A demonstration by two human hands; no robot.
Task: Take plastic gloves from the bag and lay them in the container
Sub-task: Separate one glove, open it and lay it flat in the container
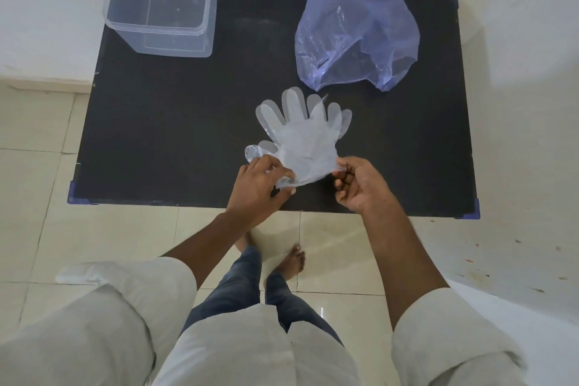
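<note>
Gloves (302,135) of clear plastic lie fanned at the middle of the black table (175,122), their cuff end pinched by the left hand (261,186) and the right hand (360,183). Upper left of the frame stands the clear container (163,41); upper right lies the bluish bag (357,34), apart from the gloves.

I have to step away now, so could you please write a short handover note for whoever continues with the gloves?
Left hand: pinching the cuff of the plastic gloves on its left side.
Right hand: pinching the same cuff on the right.
The gloves are out of the bag, spread above the near middle of the black table, fingers pointing away.
Blue bag: far right, crumpled; contents unclear.
Clear container: far left, open, looks empty.
Left to do: carry the gloves over and lay them in the container.
</note>
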